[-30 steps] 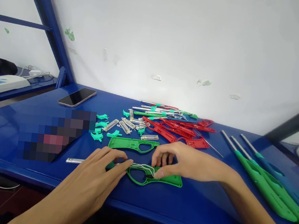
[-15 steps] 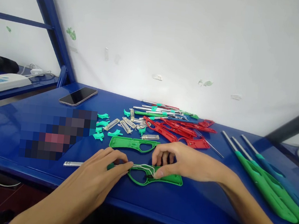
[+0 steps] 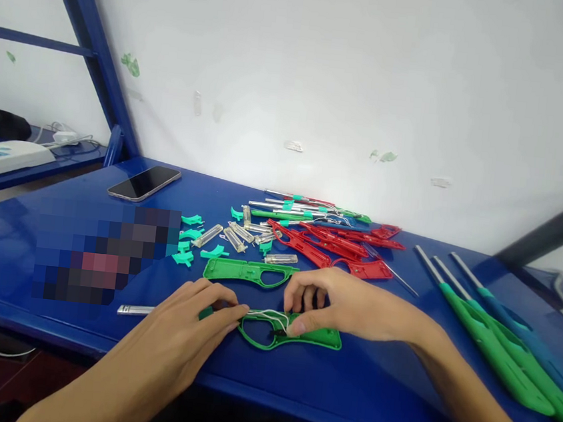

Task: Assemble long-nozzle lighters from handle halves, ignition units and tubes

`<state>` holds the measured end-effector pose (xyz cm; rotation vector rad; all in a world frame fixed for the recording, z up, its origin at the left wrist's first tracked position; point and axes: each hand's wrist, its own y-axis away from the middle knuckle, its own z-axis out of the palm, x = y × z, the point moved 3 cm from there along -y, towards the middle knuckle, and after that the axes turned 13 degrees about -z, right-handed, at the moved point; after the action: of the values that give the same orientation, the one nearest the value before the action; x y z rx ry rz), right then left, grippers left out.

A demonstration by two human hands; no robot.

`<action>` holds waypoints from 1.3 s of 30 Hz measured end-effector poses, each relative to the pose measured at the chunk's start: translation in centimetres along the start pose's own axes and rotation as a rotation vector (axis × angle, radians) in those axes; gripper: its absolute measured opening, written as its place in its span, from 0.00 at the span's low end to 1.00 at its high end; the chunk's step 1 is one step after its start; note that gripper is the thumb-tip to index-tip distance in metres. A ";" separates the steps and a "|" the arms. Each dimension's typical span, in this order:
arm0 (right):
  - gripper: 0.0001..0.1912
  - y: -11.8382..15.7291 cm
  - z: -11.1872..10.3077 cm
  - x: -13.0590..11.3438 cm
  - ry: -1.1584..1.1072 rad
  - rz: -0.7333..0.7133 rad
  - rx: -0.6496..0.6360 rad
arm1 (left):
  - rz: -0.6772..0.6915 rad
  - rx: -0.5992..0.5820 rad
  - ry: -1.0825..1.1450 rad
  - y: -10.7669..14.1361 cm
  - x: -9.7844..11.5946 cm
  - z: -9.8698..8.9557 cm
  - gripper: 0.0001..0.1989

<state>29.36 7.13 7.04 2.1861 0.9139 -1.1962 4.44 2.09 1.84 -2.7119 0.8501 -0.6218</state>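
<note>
A green handle shell (image 3: 316,332) lies near the table's front, with white wires (image 3: 270,316) and a small black part (image 3: 278,333) in it. My left hand (image 3: 200,316) is closed on the shell's left end, where a metal tube (image 3: 135,310) sticks out to the left. My right hand (image 3: 327,303) has curled fingers, thumb and fingertips at the wires and black part over the shell; exactly what they pinch is hidden. Just behind lies another green shell half (image 3: 235,271).
Red shells (image 3: 308,246), clear tanks (image 3: 281,259), turquoise triggers (image 3: 215,252) and metal tubes with wires (image 3: 294,207) lie at the back. Finished-looking lighters (image 3: 490,334) are at the right. A phone (image 3: 144,182) lies back left, on the blue table (image 3: 146,351).
The whole view has shifted slightly. Both hands keep nearly the same places on the green shell, with no clear change in grip.
</note>
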 end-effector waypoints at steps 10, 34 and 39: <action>0.17 0.4 -0.2 -0.5 0.009 -0.011 -0.021 | -0.148 0.278 -0.114 -1.2 -2.8 -4.2 0.14; 0.18 0.5 0.3 -0.8 0.142 -0.051 -0.025 | -0.345 0.192 -0.205 -1.5 -8.0 -4.6 0.24; 0.17 0.5 0.3 -0.7 0.152 -0.034 -0.012 | -0.352 0.197 -0.164 -1.5 -7.9 -4.7 0.26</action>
<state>29.29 6.38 7.56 2.2853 1.0202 -1.0483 -2.87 7.55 3.94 -2.6994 0.2574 -0.5077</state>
